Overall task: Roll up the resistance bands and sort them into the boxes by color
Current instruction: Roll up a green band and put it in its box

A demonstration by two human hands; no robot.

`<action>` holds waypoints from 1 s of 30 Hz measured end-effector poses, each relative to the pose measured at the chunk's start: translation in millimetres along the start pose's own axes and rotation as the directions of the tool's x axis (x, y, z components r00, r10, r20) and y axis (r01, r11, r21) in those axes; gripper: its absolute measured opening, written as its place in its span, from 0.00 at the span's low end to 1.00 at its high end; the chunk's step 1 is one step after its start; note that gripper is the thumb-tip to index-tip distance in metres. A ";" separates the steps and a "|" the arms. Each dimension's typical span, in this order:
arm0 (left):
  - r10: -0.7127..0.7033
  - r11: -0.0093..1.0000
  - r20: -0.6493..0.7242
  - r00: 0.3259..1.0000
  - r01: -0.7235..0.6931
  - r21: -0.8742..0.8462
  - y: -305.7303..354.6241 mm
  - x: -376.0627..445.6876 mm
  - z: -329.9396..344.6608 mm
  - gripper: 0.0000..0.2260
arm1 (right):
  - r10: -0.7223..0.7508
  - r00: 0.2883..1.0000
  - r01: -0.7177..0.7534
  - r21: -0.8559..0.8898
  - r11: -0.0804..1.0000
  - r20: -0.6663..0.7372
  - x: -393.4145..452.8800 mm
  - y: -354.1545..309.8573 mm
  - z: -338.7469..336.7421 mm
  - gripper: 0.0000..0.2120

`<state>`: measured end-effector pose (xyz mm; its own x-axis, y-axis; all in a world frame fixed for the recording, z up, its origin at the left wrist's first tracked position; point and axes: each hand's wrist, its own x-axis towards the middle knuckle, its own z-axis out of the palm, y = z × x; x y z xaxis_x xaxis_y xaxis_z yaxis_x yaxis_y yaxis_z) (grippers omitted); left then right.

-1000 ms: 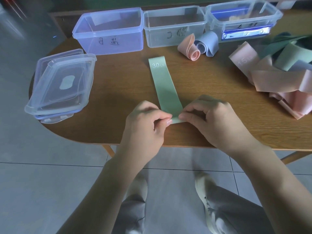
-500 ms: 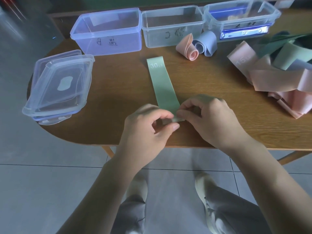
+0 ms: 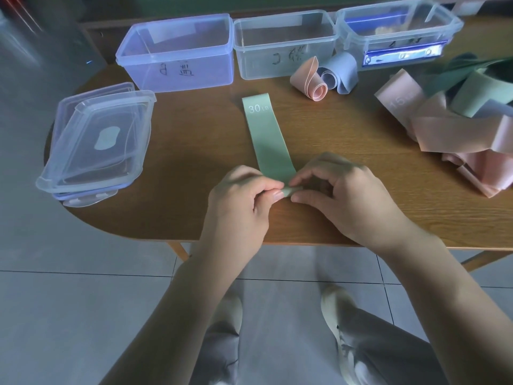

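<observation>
Green band (image 3: 270, 140) pinched at its near end by both hands on the desk (image 3: 194, 151).

Fingers of the left hand (image 3: 241, 201) and the right hand (image 3: 341, 195) curl round the small rolled start of the strip; the rest lies flat, its "30 LB" end toward three clear boxes (image 3: 283, 48) in a row at the far edge. A pink roll (image 3: 309, 80) and a blue roll (image 3: 342, 73) sit before them, loose bands (image 3: 455, 129) heap at right, stacked lids (image 3: 97, 143) at left.

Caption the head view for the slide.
Both hands, left and right, pinch the near end of a green band on the table, starting a roll.
</observation>
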<state>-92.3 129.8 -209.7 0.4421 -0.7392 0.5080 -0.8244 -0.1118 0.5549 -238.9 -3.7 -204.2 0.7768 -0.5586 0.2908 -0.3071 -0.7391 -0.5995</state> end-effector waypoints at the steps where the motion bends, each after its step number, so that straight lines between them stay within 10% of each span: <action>1: -0.004 1.000 -0.009 1.000 0.004 0.001 0.3 -0.5 0.1 0.04 | 0.009 1.000 -0.009 -0.001 1.000 -0.009 0.9 -1.0 0.5 0.07; 30: -0.047 0.997 -0.008 0.999 0.048 0.054 -3.8 12.0 -1.4 0.06 | 0.056 0.998 -0.056 0.004 0.998 0.002 16.0 1.7 0.0 0.08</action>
<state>-83.4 122.3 -204.8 0.4833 -0.7279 0.4864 -0.8202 -0.1822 0.5424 -226.9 -13.8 -200.6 0.7597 -0.5981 0.2551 -0.3481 -0.7054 -0.6174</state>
